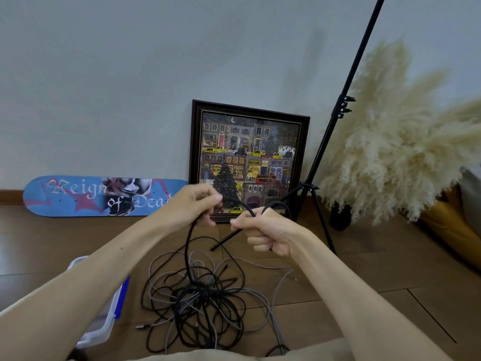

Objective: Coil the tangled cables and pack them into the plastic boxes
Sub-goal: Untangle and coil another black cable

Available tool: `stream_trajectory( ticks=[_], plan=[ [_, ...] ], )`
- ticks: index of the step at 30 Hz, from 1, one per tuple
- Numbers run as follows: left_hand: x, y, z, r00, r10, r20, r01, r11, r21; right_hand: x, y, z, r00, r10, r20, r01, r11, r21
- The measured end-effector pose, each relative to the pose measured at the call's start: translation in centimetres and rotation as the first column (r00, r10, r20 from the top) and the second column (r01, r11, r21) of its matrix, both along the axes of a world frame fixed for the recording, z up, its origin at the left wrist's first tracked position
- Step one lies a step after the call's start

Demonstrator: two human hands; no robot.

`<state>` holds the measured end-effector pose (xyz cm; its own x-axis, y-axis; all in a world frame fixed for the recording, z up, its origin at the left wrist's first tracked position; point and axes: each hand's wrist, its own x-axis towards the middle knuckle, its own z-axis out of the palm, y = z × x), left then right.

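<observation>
- The left hand [194, 204], at frame centre, pinches a black cable [188, 254] — the strand drops straight down into the tangle.
- The right hand [268, 235], just right of it, is clenched round the same cable, and a loop arches above its knuckles.
- The tangle of black and grey cables [197, 306] lies on the wood floor [364, 256], lower centre.
- A clear plastic box [101, 327] sits lower left — partly behind the left forearm.

The skateboard deck [78, 196] reads "Reign of Dea…", seemingly "Death", end hidden.

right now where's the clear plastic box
Head view, lower left: the clear plastic box sits on the wooden floor just left of the tangled cables, partly hidden under the left forearm.
</observation>
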<state>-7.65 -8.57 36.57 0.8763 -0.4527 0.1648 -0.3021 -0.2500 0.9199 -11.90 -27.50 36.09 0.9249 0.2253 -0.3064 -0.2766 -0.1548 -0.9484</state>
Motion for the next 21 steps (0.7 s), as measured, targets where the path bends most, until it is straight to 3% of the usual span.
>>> stream_trajectory(
  ticks=[3, 5, 10, 17, 21],
  plan=[
    [-0.4, -1.5, 1.6, 0.982, 0.017, 0.189, -0.015, 1.0, -0.014, -0.1, 0.9, -0.6, 0.987, 0.125, -0.097, -0.135, 0.986, -0.102],
    [-0.8, -2.1, 2.0, 0.974, -0.005, 0.226, 0.01, 1.0, -0.018, -0.4, 1.4, -0.6, 0.948, 0.261, -0.181, -0.282, 0.954, -0.101],
    [-0.3, -2.0, 0.5, 0.992, -0.067, 0.108, 0.069, 0.998, -0.008, -1.1, 1.5, 0.2, 0.781, 0.556, -0.285, -0.562, 0.824, 0.065],
    [-1.8, -3.6, -0.6, 0.957, -0.248, -0.147, 0.231, 0.965, -0.126, -1.8, 1.6, 1.3, 0.647, 0.747, -0.15, -0.664, 0.65, 0.37],
    [-2.2, -3.8, -0.7, 0.923, -0.278, -0.265, 0.276, 0.96, -0.045, -1.9, 1.4, 1.4, 0.606, 0.785, -0.127, -0.684, 0.596, 0.42]
  ],
)
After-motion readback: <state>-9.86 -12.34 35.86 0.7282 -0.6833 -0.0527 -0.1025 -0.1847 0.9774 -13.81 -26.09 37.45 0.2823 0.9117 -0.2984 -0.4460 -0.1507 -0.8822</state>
